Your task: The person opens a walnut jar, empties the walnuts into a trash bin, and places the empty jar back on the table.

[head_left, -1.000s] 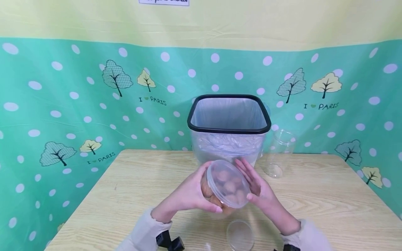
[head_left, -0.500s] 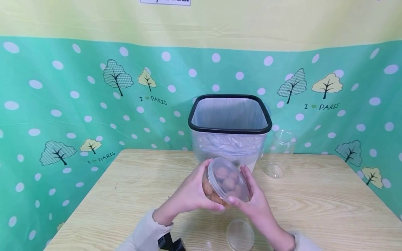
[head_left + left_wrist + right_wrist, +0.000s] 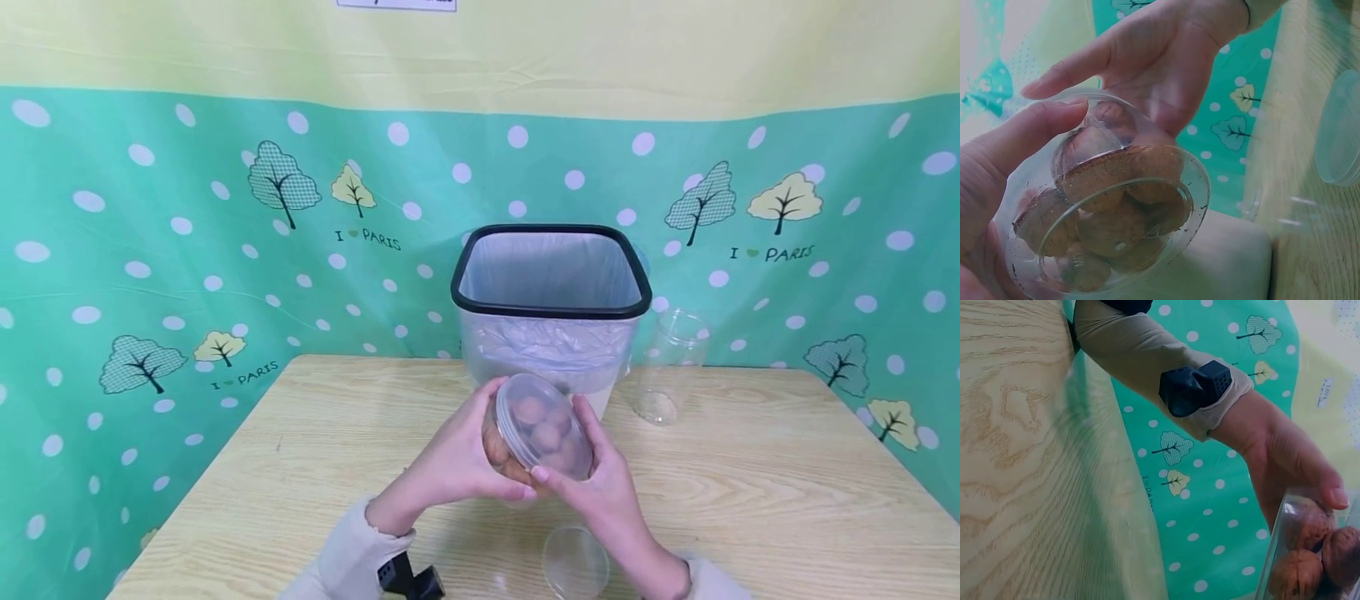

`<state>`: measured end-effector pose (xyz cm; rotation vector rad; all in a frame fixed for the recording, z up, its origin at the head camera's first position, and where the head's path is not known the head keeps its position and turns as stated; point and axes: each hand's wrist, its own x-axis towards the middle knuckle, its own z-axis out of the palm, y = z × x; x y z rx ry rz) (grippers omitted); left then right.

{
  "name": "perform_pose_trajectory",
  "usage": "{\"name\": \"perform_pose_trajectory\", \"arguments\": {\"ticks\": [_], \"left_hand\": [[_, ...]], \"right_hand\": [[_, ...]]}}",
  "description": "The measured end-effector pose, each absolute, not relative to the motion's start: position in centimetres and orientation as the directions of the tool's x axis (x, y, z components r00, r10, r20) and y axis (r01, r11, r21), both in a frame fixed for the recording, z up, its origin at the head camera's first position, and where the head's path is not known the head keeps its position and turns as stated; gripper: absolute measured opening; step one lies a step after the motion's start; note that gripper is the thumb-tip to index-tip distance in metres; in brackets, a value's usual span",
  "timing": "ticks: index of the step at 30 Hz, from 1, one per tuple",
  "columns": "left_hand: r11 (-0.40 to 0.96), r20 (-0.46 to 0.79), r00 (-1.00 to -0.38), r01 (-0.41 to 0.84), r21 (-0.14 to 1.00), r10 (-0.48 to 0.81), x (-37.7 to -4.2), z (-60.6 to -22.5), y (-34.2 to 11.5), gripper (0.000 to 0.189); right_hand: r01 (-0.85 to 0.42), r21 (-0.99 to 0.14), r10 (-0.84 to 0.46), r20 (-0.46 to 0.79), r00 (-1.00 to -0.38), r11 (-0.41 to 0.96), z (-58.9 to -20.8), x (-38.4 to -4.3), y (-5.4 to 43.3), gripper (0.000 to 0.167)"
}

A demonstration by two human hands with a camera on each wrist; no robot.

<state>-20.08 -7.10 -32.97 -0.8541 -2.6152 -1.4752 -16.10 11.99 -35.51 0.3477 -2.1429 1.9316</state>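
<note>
From my remote seat, I see the jar (image 3: 501,450) held tilted above the worktop (image 3: 337,442), just in front of the black-rimmed bin (image 3: 551,312), with its lid (image 3: 546,427) turned up and towards the head camera. The left hand (image 3: 459,467) grips the side of the jar, its thumb lying along the near side. The right hand (image 3: 606,479) grips the lid at its edge, thumb on the near part and fingers at the far right. On the left wrist view I make out brown walnuts (image 3: 1110,219) through the jar's clear base. A loose clear disc (image 3: 576,562) lies flat on the worktop, nearer the person than the jar. I also have a tall clear container (image 3: 670,367) standing upright just right of the bin, and a dotted green-and-yellow backdrop (image 3: 187,192) behind everything.
</note>
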Motion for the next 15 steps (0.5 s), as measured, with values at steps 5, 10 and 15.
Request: {"name": "perform_pose_trajectory", "arguments": {"ticks": [5, 10, 15], "left_hand": [[0.395, 0.277, -0.847, 0.469, 0.790, 0.453, -20.1, -33.0, -7.1, 0.113], [0.397, 0.276, -0.844, 0.473, 0.786, 0.460, -20.2, -33.0, -7.0, 0.112], [0.402, 0.266, -0.844, 0.469, 0.786, 0.465, -20.1, -33.0, -6.9, 0.113]], "right_hand": [[-0.352, -0.932, -0.053, 0.349, -0.936, 0.087, -35.8, -16.4, 12.4, 0.096], [-0.437, -0.898, -0.117, 0.429, -0.896, 0.051, -36.5, -16.9, 13.2, 0.097], [-0.500, -0.866, -0.163, 0.496, -0.853, -0.022, -37.1, -17.5, 13.8, 0.097]]}}
